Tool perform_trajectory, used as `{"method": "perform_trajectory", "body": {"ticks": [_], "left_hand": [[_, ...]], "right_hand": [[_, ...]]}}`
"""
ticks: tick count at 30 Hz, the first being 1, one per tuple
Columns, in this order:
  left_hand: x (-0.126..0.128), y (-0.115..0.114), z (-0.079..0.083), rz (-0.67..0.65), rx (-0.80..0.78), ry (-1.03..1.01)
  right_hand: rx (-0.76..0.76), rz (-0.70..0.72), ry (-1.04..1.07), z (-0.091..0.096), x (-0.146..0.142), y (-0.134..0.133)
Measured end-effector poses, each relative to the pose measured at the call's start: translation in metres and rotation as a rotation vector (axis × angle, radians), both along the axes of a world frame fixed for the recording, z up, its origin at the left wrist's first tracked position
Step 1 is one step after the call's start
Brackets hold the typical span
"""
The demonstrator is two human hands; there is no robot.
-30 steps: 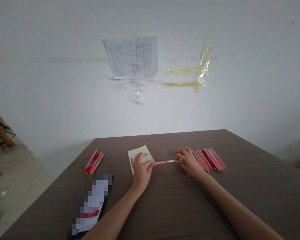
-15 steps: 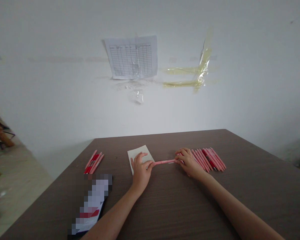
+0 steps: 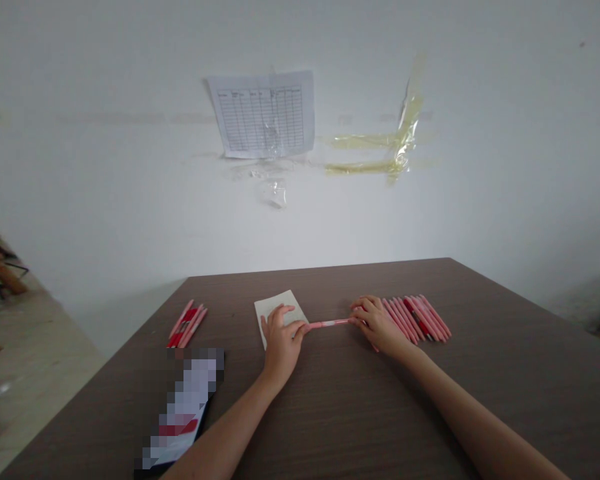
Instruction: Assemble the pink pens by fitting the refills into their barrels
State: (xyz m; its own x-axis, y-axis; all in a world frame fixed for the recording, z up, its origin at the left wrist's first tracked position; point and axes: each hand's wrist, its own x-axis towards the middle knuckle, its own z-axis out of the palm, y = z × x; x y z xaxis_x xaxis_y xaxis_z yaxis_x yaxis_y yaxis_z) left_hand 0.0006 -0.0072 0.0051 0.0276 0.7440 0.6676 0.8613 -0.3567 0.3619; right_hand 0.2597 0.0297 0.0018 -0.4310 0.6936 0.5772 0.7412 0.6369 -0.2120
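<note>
Slim, pink, plastic-looking pen (image 3: 334,323) stretched between two hands

The cream rectangular paper pad (image 3: 271,305) is the landmark here. The pen lies crosswise just right of it. The left hand (image 3: 281,345), covering part of the pad's near side, pinches one end of the pen between thumb and forefinger, its other fingers spread. The right hand (image 3: 380,328), farther right of the pad, has its fingertips closed on the other end. Whether the pen rests on the brown wood-grain table (image 3: 340,407) cannot be told.

The handling of this pen looks unfinished, since both hands grip it; a pale band shows mid-barrel, but whether its parts are joined is unclear. Well left of the pad lies a small group of pink and red pens (image 3: 187,325); well to its right, beyond the right hand, a longer row of similar pens (image 3: 416,319). None of their visible pens is grasped. Which group is finished, if either, does not show.
</note>
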Motion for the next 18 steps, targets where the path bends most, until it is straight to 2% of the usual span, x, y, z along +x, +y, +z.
{"method": "perform_trajectory", "body": {"ticks": [8, 18], "left_hand": [[-0.0008, 0.0012, -0.0013, 0.002, -0.004, -0.003], [-0.0014, 0.0028, -0.0031, -0.002, 0.014, 0.002]], "right_hand": [[0.003, 0.026, 0.057, 0.0054, -0.0012, -0.0017], [-0.061, 0.001, 0.026, 0.001, -0.0012, -0.0014]]}}
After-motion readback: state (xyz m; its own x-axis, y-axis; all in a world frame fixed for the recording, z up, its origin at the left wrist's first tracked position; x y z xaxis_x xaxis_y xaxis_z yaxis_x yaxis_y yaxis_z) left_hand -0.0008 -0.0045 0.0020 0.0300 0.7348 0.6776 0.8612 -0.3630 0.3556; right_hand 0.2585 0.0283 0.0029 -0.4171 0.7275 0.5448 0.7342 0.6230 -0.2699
